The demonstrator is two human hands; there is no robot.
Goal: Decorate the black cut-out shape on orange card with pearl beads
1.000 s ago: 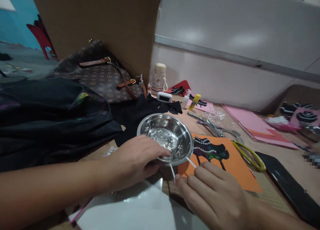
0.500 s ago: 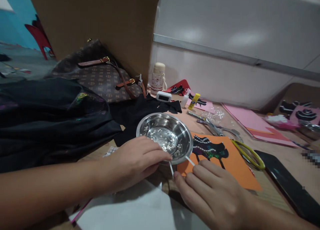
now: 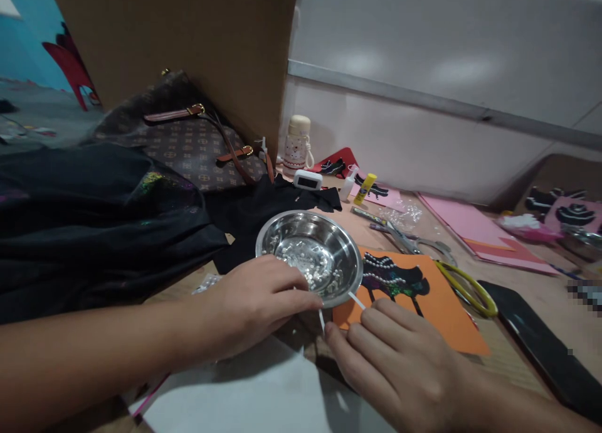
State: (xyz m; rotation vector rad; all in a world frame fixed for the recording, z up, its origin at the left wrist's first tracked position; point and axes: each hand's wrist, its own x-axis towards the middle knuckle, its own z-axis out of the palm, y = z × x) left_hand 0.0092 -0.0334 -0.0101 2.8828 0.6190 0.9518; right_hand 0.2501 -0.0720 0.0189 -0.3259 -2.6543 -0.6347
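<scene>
A steel bowl (image 3: pixel 345 235) with small shiny pieces inside stands mid-table. My left hand (image 3: pixel 258 301) lies over its near left rim, fingers bent and pressed together; whatever they hold is hidden under them. My right hand (image 3: pixel 395 351), at the bowl's near right, is closed on a thin white strip (image 3: pixel 357 300), whose end reaches the rim. Another white piece (image 3: pixel 322 320) shows between my left fingertips and my right thumb. Right of the bowl, an orange sheet (image 3: pixel 451 320) carries a black cutout (image 3: pixel 399 281) with rows of pearl-like beads. White paper (image 3: pixel 263 395) lies below my hands.
Black cloth (image 3: pixel 94 232) and a patterned bag (image 3: pixel 188 144) fill the left. Behind the bowl are a bottle (image 3: pixel 297 147), a white device (image 3: pixel 308 180) and a glue stick (image 3: pixel 365 189). Yellow-handled scissors (image 3: pixel 470 298), a black phone-like slab (image 3: pixel 531 339) and pink sheets (image 3: pixel 470 226) lie to the right.
The fingers of my left hand have shifted slightly at the bowl's rim, with a little more gap between them. My right hand keeps its hold on the white strip, almost still.
</scene>
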